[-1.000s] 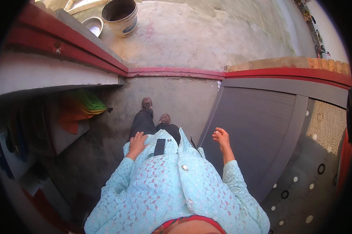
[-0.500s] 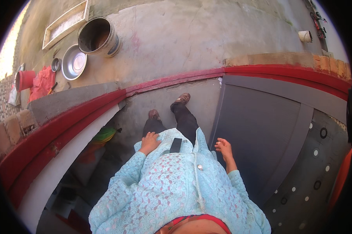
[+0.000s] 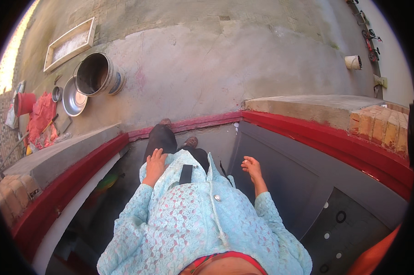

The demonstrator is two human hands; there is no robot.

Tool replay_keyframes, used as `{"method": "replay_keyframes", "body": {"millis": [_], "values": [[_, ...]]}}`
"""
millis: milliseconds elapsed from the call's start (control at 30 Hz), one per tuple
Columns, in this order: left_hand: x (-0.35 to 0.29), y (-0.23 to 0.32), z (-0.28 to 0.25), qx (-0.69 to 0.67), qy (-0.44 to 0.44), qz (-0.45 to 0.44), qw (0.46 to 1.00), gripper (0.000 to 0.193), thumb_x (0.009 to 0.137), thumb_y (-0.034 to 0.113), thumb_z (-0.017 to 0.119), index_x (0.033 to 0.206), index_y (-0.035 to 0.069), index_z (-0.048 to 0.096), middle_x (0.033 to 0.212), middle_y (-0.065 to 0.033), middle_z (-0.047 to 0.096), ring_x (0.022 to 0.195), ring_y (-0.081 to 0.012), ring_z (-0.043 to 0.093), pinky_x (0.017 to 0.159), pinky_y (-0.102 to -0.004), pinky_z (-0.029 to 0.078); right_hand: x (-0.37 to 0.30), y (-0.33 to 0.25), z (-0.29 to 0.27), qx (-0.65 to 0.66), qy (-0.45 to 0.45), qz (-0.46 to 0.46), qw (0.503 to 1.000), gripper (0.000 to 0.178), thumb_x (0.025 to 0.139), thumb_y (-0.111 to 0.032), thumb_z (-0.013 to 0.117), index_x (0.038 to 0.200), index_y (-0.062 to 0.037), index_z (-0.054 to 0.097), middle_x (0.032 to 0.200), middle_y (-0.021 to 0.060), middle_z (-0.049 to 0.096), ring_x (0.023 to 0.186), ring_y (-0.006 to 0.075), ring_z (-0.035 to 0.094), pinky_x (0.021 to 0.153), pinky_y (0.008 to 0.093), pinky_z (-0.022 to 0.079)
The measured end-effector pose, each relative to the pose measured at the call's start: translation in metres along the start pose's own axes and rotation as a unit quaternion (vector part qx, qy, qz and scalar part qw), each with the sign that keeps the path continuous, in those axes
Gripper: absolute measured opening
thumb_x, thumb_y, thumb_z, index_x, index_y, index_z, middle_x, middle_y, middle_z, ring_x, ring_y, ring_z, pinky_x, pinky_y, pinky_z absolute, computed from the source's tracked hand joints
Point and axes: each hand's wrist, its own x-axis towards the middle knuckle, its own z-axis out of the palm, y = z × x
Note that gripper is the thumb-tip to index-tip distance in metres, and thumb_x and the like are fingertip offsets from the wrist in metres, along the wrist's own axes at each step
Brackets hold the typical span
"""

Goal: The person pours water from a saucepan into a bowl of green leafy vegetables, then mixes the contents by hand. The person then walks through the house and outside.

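Left hand (image 3: 156,167) lies at the front hem of a light blue lacy jacket (image 3: 184,211), fingers a little spread and gripping nothing that shows; whether it presses on the cloth or only hangs before it, I cannot tell. The right hand (image 3: 252,169) hangs at the other side, clear of the jacket, its fingers loosely bent and not made into a fist, with no thing seen in it; behind it stands a grey door panel (image 3: 285,160), apparently not touched. Judging by the feet, the step at the red threshold (image 3: 211,120) looks only part made: one shoe (image 3: 165,122) is up at the sill, on it or just past it, while the other shoe (image 3: 191,141) is on the near side, its crossing undone. As for handling, nothing seems begun. Outside, well apart from both hands, a bucket (image 3: 115,80) stands just beside a metal basin (image 3: 71,98), with a red pail (image 3: 24,104) farther left; all three look untouched.
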Motion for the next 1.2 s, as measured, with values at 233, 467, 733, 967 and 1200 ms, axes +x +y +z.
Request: {"method": "replay_keyframes", "body": {"millis": [233, 467, 733, 967, 1200], "values": [[0.150, 0.021, -0.074, -0.113, 0.048, -0.008, 0.992, 0.042, 0.069, 0.018, 0.061, 0.106, 0.002, 0.051, 0.121, -0.0200, 0.041, 0.116, -0.0356, 0.034, 0.092, -0.0437, 0.029, 0.067, -0.161, 0.018, -0.015, -0.075, -0.145, 0.987, 0.029, 0.082, -0.016, 0.053, 0.108, -0.0042, 0.053, 0.091, 0.0046, 0.057, 0.078, 0.0117, 0.057, 0.063, 0.0236, 0.045], [0.326, 0.026, -0.108, -0.191, -0.017, 0.004, 0.981, 0.034, 0.071, 0.019, 0.059, 0.099, 0.000, 0.055, 0.108, -0.0199, 0.050, 0.097, -0.0340, 0.050, 0.082, -0.0389, 0.041, 0.105, -0.266, -0.018, 0.089, -0.004, -0.114, 0.990, 0.031, 0.083, -0.014, 0.051, 0.111, -0.0012, 0.049, 0.097, 0.0086, 0.056, 0.081, 0.0144, 0.057, 0.066, 0.0257, 0.046], [0.475, 0.083, -0.167, -0.102, -0.075, 0.064, 0.990, 0.033, 0.072, 0.023, 0.059, 0.097, 0.001, 0.057, 0.098, -0.0193, 0.056, 0.089, -0.0338, 0.054, 0.078, -0.0395, 0.043, 0.143, -0.296, -0.061, 0.167, 0.086, -0.032, 0.982, 0.030, 0.080, -0.012, 0.054, 0.109, -0.0033, 0.052, 0.089, 0.0063, 0.059, 0.073, 0.0134, 0.059, 0.059, 0.0253, 0.047], [0.610, 0.159, -0.212, -0.074, -0.045, 0.117, 0.989, 0.035, 0.072, 0.024, 0.059, 0.098, 0.001, 0.058, 0.095, -0.0201, 0.058, 0.090, -0.0329, 0.055, 0.079, -0.0387, 0.044, 0.262, -0.299, -0.147, 0.284, 0.181, -0.016, 0.941, 0.032, 0.080, -0.009, 0.051, 0.111, -0.0014, 0.049, 0.087, 0.0079, 0.056, 0.069, 0.0152, 0.057, 0.056, 0.0271, 0.049], [0.692, 0.192, -0.254, -0.069, -0.083, -0.016, 0.994, 0.036, 0.071, 0.024, 0.058, 0.097, -0.002, 0.060, 0.096, -0.0196, 0.059, 0.092, -0.0306, 0.056, 0.080, -0.0366, 0.044, 0.347, -0.371, -0.265, 0.368, 0.213, -0.049, 0.904, 0.029, 0.080, -0.012, 0.051, 0.108, -0.0035, 0.050, 0.082, 0.0062, 0.056, 0.067, 0.0146, 0.057, 0.056, 0.0271, 0.048]]}}
